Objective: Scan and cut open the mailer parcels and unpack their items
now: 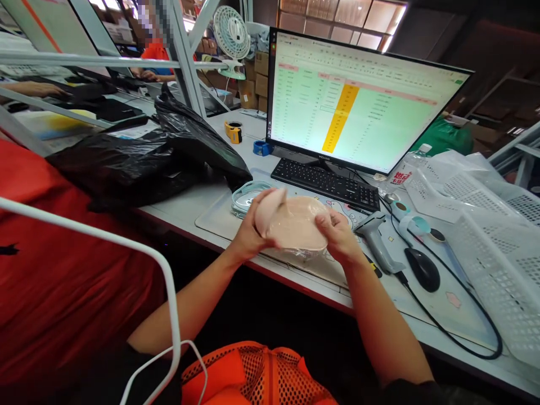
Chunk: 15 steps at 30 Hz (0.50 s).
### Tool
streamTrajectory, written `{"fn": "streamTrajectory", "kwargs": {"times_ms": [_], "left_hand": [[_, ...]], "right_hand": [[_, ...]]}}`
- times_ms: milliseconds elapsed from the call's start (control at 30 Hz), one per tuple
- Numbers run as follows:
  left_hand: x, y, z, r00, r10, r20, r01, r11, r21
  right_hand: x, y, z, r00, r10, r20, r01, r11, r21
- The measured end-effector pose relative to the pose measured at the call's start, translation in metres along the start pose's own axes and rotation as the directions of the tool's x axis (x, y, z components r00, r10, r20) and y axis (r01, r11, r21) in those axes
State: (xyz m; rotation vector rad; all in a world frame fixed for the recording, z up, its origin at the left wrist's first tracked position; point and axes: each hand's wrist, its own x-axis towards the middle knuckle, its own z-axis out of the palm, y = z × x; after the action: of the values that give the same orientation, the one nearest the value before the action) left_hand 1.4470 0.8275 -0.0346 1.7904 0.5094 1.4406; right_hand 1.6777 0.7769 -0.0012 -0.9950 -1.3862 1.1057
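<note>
Between my two hands, over the front edge of the desk, is a flat beige pad [297, 222] in shiny clear plastic, with a curled, cup-like flap at its left end. My left hand [256, 228] is closed round the flap end. The right end is pinched by my right hand [335, 233], its thumb on top. What exactly the pad is, I cannot make out. Just behind my left hand lies a clear pouch with a light blue edge [244, 197]. A grey barcode scanner [377, 242] rests to the right of my right hand.
A keyboard [324, 183] and monitor [358, 101] stand behind my hands. Black plastic bags [139, 152] lie at the left. On the right are a mouse [422, 270], a looping cable and white perforated baskets [493, 281]. A white metal tube [139, 243] crosses the lower left.
</note>
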Motion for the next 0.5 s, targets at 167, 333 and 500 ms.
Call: {"fn": "streamTrajectory", "kwargs": {"times_ms": [167, 333, 500], "left_hand": [[0.009, 0.019, 0.006, 0.974, -0.137, -0.179, 0.067, 0.934, -0.351], [0.015, 0.031, 0.022, 0.967, -0.129, -0.22, 0.045, 0.935, -0.352], [0.022, 0.032, 0.018, 0.96, -0.062, -0.274, -0.022, 0.956, -0.294]], "right_hand": [[0.002, -0.003, -0.006, 0.975, 0.149, 0.165, -0.13, 0.984, -0.121], [0.002, 0.004, 0.008, 0.928, 0.14, 0.345, -0.091, 0.984, -0.154], [-0.002, -0.001, 0.008, 0.952, 0.091, 0.292, -0.041, 0.984, -0.173]]}}
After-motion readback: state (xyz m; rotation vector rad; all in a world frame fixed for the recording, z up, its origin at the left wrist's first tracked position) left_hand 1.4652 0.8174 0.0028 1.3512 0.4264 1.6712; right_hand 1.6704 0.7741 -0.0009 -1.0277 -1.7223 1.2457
